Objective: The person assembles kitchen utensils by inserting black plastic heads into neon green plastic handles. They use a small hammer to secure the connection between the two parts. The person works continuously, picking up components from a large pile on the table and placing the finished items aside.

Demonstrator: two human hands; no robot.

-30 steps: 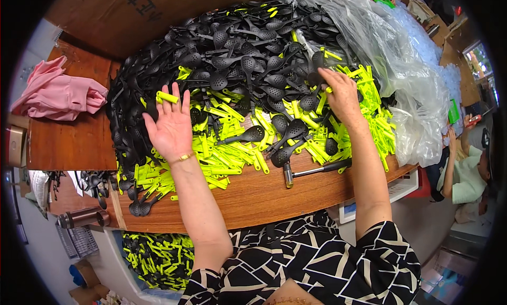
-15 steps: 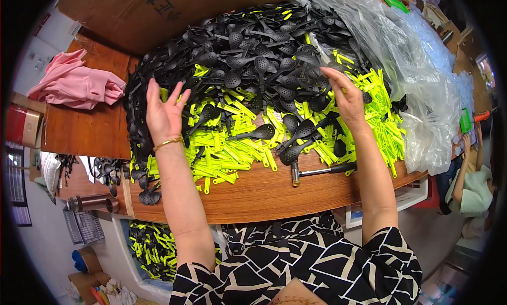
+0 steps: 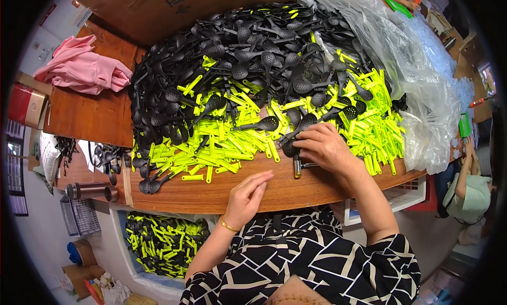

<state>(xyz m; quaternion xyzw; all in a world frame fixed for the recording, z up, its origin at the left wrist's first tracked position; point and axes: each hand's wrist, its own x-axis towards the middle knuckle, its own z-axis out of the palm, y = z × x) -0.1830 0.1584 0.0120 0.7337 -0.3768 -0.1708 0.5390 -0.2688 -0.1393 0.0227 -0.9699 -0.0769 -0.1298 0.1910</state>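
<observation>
My right hand (image 3: 328, 148) is lowered over the front of the pile, its fingers bent round and partly hidden. Its fingertips touch a black spoon head (image 3: 289, 148); what they grip cannot be made out. Beneath that hand lies a hammer (image 3: 297, 166), its handle mostly covered. By the table's front edge, my left hand (image 3: 247, 198) holds nothing, fingers stretched and close together. Around both hands spread bright yellow-green handles (image 3: 222, 141). Behind them is a heap of black slotted spoons (image 3: 240, 70); one slotted spoon (image 3: 266, 124) lies across the handles.
A cardboard box (image 3: 185, 9) stands behind the heap, with clear plastic sheeting (image 3: 422, 104) at right. A pink garment (image 3: 87, 67) and a metal flask (image 3: 90, 191) sit at left. Below the table is a bin (image 3: 119, 226) of mixed parts. Another person (image 3: 470, 196) is far right.
Both hands have come down and back from above the heap: the left to the table's front edge, the right onto the area by the hammer. Some spoons and handles have shifted.
</observation>
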